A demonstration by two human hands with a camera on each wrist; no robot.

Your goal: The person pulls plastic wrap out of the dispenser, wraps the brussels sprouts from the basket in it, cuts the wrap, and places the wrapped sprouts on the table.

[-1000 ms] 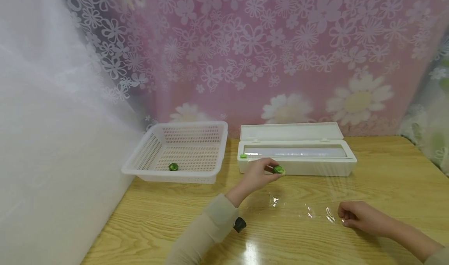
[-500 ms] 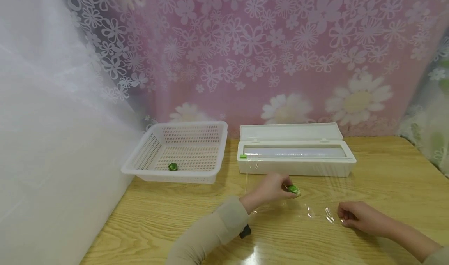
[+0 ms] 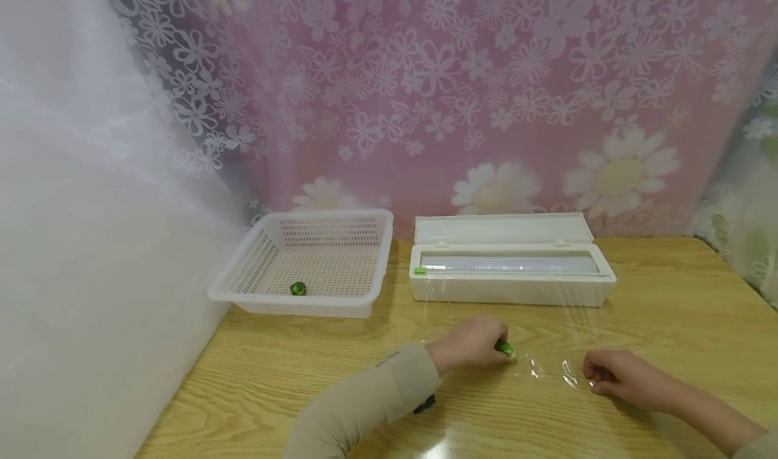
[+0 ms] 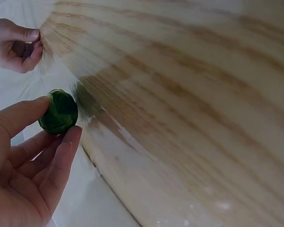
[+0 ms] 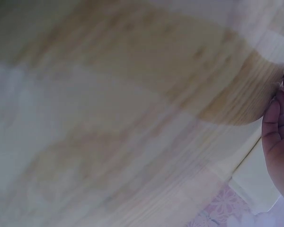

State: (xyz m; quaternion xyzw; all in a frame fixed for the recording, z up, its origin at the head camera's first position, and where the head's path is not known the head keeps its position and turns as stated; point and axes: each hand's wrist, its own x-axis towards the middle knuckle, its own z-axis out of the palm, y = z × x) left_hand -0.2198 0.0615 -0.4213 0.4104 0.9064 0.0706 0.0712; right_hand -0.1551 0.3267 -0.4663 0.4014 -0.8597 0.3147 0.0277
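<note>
My left hand (image 3: 471, 344) pinches a small green Brussels sprout (image 3: 506, 350) between thumb and fingers, low over the clear plastic wrap (image 3: 535, 370). Seen from the left wrist, the sprout (image 4: 59, 112) is round and leafy, held by the fingertips just over the film. My right hand (image 3: 629, 378) pinches the wrap's near right edge and keeps the sheet drawn out toward me. This film runs back to a white wrap dispenser (image 3: 513, 291), whose lid stands up and whose roll shows inside. In the right wrist view, my right hand (image 5: 279, 132) shows at the right edge, gripping the gathered film.
To the left of the dispenser stands a white perforated basket (image 3: 292, 304) with another Brussels sprout (image 3: 298, 288) in it. A green slider (image 3: 420, 271) sits at the dispenser's left end. Behind the wooden table (image 3: 243, 391) hangs a pink flowered curtain (image 3: 377, 108).
My left hand has moved nearer and slightly right, bringing the sprout from in front of the dispenser down to the film. The right hand has stayed in place, holding the wrap.
</note>
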